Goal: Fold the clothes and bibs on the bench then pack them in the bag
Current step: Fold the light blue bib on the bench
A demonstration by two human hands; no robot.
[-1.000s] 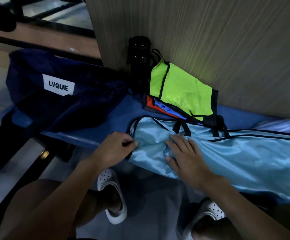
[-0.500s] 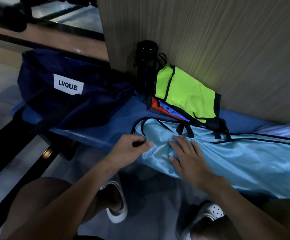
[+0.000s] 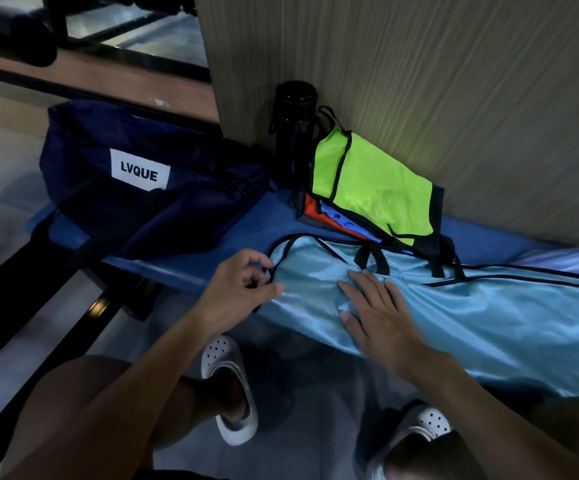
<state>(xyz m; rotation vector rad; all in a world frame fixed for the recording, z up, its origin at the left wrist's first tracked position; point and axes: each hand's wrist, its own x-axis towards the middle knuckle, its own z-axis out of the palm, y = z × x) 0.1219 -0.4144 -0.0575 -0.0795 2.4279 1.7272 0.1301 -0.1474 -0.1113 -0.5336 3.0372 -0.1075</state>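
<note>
Fingers [image 3: 258, 258] and thumb of the left hand [image 3: 236, 289] pinch the black trim at the strap end of a light-blue bib [image 3: 488, 317], while the right hand [image 3: 381, 317] lies on it, fingers spread flat, pinning the cloth to the blue bench [image 3: 232, 233]. The bib stretches lengthwise along the bench, strap end toward the navy bag [image 3: 163, 209], near edge drooping over the front. Thin, shiny and limp, it looks light and apt to slide, best taken by its trimmed corners.

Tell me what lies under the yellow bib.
Under the yellow bib, edges of an orange bib and a blue bib stick out, stacked on the bench. The rest of the pile is covered.
</note>
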